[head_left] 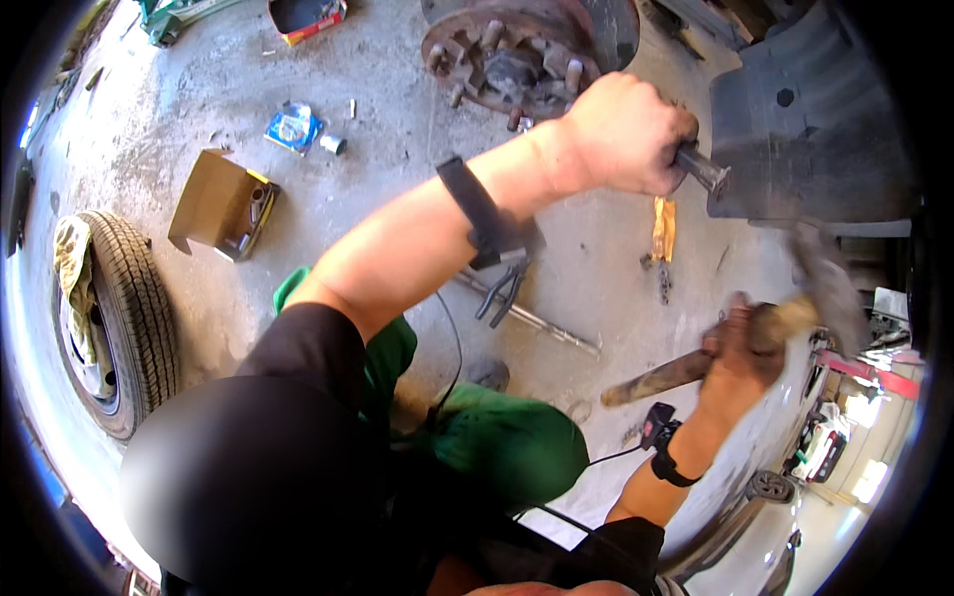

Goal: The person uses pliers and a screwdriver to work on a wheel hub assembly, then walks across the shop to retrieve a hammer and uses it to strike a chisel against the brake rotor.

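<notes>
My left hand is closed in a fist around a short, dark metal bar with a flared, worn end. That end sticks out to the right, and the rest of the bar is hidden by the fist. Just left of this hand is a rusty wheel hub with several studs. Lower right, my right hand grips the wooden handle of a hammer. The hammer's heavy head is up and to the right of the hand, blurred by motion, and apart from the bar.
A dark curved panel hangs at the upper right. Below the left fist lies an orange-yellow piece. Long metal rods lie across the floor. Leftward are an open cardboard box, a blue packet and a tyre.
</notes>
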{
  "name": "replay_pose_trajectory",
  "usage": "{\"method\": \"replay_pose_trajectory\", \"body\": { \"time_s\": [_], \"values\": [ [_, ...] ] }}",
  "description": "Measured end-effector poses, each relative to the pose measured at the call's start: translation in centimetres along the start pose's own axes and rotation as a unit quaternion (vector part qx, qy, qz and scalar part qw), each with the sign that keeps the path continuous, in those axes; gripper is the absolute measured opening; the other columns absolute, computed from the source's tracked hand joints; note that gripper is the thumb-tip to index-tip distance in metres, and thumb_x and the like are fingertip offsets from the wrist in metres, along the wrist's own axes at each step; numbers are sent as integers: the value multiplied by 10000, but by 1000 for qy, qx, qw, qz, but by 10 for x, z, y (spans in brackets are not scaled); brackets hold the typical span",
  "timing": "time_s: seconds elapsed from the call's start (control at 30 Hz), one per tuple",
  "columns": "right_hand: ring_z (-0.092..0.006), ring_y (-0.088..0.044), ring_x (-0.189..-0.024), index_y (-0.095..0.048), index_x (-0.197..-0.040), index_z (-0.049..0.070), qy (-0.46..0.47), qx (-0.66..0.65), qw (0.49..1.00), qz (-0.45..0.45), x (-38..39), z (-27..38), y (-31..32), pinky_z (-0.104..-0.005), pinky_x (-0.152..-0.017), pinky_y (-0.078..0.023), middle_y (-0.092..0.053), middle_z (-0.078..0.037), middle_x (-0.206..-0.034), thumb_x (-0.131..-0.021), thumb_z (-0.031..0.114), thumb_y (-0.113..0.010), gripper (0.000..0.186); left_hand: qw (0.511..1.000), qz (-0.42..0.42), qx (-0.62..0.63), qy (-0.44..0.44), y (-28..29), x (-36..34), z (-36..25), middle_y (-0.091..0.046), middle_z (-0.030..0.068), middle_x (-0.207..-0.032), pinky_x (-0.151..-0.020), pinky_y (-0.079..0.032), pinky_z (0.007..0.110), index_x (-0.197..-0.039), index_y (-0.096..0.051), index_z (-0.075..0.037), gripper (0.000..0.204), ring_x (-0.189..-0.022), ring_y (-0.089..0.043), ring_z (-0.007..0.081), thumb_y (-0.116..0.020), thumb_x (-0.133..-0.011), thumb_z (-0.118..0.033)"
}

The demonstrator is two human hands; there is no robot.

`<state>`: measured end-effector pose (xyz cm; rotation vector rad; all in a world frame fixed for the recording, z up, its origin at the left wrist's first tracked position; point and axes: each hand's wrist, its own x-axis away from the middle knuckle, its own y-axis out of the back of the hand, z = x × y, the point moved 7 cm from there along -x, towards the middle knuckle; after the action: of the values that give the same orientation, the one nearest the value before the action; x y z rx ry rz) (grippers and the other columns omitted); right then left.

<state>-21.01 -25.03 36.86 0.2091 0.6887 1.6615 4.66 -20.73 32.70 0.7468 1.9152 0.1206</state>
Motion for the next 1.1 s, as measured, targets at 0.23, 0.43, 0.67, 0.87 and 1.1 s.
{"method": "replay_pose_trajectory", "body": {
  "time_s": [0.23,0.43,0.67,0.87,1.1],
  "values": [
    [-226,-623,-705,-656,-1088,52,432,574,646,-258,30,72,73,-336,-645,-498,-663,-87,-865,-873,209,-591,275,999,7,35,-9,-3,-10,-19,-567,94,-564,-482,-461,387,-677,-601,-92,129,-541,-576,316,-638,-604,-192],
    [-181,-624,-703,-630,-1045,-31,319,233,918,31,14,52,-38,-322,-633,-496,-648,-147,-873,-786,193,-750,363,999,28,-11,-28,-3,3,-5,-575,82,-567,-474,-474,377,-671,-600,-108,105,-514,-579,307,-642,-609,-182],
    [-160,-600,-575,-677,-884,68,489,548,624,-268,36,94,63,-275,-499,-474,-646,-23,-725,-808,156,-704,119,999,-16,30,-9,-1,-5,-13,-568,103,-530,-483,-472,404,-598,-581,-104,132,-521,-586,323,-615,-558,-224],
    [-121,-521,-497,-614,-849,62,256,224,940,27,12,34,-29,-245,-456,-391,-576,-27,-627,-838,137,-682,102,1000,13,-3,3,7,-2,-1,-563,101,-545,-471,-466,388,-749,-664,-105,187,-520,-575,314,-654,-581,-185],
    [-191,-656,-680,-677,-1018,68,497,519,637,-279,28,105,106,-295,-601,-518,-685,-47,-825,-839,197,-656,221,1000,-11,25,-4,4,-5,-9,-586,84,-580,-495,-476,384,-709,-636,-104,144,-540,-578,311,-643,-576,-158]
  ]
}}
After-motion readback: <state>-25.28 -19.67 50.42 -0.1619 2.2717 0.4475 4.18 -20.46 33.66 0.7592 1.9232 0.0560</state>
